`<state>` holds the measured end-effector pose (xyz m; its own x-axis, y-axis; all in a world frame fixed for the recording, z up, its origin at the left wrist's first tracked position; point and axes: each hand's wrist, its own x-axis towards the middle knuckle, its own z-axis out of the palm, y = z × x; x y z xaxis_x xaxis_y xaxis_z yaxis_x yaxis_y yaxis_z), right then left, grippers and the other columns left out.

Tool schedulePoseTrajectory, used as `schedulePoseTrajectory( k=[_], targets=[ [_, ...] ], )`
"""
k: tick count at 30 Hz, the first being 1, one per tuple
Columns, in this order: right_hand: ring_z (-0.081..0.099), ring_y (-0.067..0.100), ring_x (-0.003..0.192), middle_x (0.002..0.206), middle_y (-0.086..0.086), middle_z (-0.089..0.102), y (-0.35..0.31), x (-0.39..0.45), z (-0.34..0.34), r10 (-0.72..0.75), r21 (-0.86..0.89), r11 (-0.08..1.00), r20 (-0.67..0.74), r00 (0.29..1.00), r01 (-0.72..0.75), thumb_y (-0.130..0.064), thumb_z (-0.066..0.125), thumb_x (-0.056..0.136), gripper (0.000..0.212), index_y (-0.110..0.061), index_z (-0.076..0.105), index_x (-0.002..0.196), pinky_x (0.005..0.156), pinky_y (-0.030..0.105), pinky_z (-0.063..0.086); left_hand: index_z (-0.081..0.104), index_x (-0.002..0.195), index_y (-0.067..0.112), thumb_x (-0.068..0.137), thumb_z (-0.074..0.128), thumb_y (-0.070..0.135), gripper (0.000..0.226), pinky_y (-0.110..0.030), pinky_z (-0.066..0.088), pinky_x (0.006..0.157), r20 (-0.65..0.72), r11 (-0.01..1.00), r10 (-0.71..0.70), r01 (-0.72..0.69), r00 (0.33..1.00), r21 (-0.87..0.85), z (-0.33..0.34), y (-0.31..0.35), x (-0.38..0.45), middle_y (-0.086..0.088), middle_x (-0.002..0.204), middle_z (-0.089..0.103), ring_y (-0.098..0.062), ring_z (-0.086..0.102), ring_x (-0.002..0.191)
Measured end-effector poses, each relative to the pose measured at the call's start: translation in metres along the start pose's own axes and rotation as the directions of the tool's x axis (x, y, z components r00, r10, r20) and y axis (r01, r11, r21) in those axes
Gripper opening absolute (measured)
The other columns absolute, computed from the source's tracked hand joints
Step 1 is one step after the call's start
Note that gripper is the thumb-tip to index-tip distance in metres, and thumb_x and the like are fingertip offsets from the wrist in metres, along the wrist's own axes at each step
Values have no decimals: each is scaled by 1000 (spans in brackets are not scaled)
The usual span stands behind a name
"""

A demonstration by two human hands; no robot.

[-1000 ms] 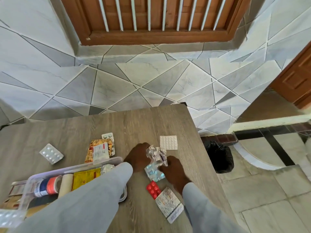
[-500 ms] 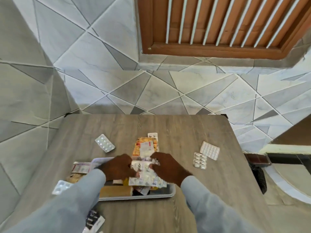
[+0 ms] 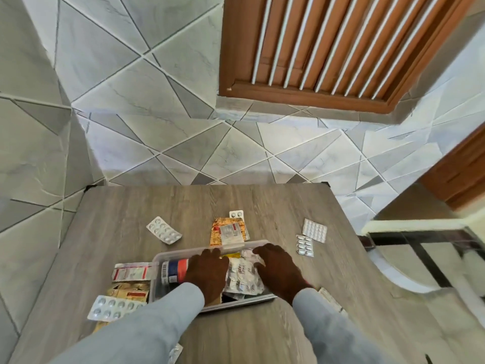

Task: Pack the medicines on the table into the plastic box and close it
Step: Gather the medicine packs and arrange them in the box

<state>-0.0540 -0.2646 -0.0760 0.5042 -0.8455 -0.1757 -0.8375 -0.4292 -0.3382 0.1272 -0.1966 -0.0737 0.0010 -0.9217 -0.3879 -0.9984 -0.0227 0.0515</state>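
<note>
Reaching into plastic box at table's near edge: left hand, right hand palm-down, fingers spread flat, pressing blister packs.

Bright, even daylight, no hard shadows; only soft shade under the hands in the plastic box. Tiled wall slightly washed out, mild sheen on the blister packs. Strong wide-angle bending at the edges: wall lines and the table edges curve. Motion blur on the floor at right and on the sleeves; centre fairly sharp.
</note>
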Motion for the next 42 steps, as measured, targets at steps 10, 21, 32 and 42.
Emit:
schedulePoseTrajectory(
  k=[10, 21, 32, 42],
  targets=[
    [48, 31, 120, 126, 7, 48, 139, -91, -9, 556, 16, 825, 158, 816, -565, -46, 74, 67, 76, -27, 39, 132, 96, 42, 46, 54, 120, 22, 92, 37, 40, 38, -34, 35, 101, -279, 914, 294, -355, 914, -198, -21, 89, 31, -2, 126, 53, -24, 48, 120],
    [51, 27, 109, 116, 2, 53, 206, -83, -4, 403, -27, 914, 190, 895, -405, -51, 77, 58, 76, -26, 40, 120, 88, 39, 45, 11, 149, 27, 84, 58, 39, 82, -41, 17, 115, -34, 980, 171, -173, 985, -95, -12, 209, 149, -8, 160, 7, -27, 12, 145],
    [59, 3, 73, 92, -1, 62, 256, -56, -22, 410, 599, 642, 261, 874, -479, -16, 49, 94, 11, -10, 57, 98, 51, 11, 46, 21, 145, 26, 81, 64, 37, 78, -44, 37, 95, -42, 997, 0, -3, 999, -74, -3, 235, 184, -7, 130, 46, -29, 44, 118],
    [58, 8, 73, 92, 3, 63, 215, -41, -18, 485, 685, 588, 127, 865, -431, -16, 51, 95, 12, -12, 60, 102, 46, 10, 37, 37, 126, 21, 74, 71, 35, 64, -47, 38, 93, 27, 989, -124, 126, 992, -72, 3, 221, 147, -12, 125, 46, -35, 43, 114]
  ],
)
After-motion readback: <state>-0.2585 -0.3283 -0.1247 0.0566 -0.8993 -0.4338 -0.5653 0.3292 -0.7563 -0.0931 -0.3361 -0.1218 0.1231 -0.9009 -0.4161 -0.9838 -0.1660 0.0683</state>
